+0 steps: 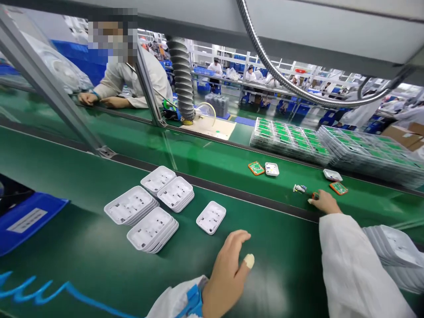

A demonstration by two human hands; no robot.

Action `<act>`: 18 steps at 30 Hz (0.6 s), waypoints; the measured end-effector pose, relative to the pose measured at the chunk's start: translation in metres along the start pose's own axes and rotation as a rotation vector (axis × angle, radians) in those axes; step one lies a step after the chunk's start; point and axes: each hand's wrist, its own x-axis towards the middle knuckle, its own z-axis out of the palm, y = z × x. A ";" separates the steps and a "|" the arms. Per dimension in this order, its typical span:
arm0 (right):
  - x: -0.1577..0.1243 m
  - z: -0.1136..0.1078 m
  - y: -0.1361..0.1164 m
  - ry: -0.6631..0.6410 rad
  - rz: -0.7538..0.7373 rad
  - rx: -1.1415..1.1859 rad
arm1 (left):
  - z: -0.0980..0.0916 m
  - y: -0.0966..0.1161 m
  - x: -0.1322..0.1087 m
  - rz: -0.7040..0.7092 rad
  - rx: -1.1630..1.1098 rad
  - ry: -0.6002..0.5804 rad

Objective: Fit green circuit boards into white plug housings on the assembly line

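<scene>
My left hand [227,276] hovers over the green worktop [278,269], its fingers apart and nothing in them. A pale finger cot covers the thumb, and a blue strap circles the wrist. Just beyond it lies a single white plastic housing [211,217]. My right hand [326,202] reaches over the far green strip, with fingertips pinched around a small orange and dark thing that I cannot make out. Beside those fingers lie small white parts [300,188]. An orange-edged circuit board [338,188] and a white housing [333,175] lie just past that hand.
Stacked white housings [152,229] stand at left, more housings [399,245] at right. Another orange-edged board [256,168] and housing [272,169] lie beyond the dark rail [232,198]. Trays of green boards [291,139] stand behind. A person [132,84] leans at upper left.
</scene>
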 end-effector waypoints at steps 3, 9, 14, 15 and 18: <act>0.015 0.009 0.025 -0.159 -0.046 -0.022 | 0.001 0.005 -0.003 -0.032 -0.005 -0.050; 0.024 0.021 0.002 -0.214 -0.036 -0.164 | 0.004 0.009 -0.001 -0.048 0.015 -0.100; 0.004 0.017 -0.045 -0.156 -0.031 0.070 | 0.005 0.006 0.002 -0.043 0.048 -0.116; -0.004 0.015 -0.054 -0.142 -0.011 0.162 | 0.005 0.005 0.003 -0.039 0.049 -0.114; -0.049 0.010 -0.075 -0.229 0.011 0.563 | 0.005 0.002 0.004 -0.026 0.041 -0.106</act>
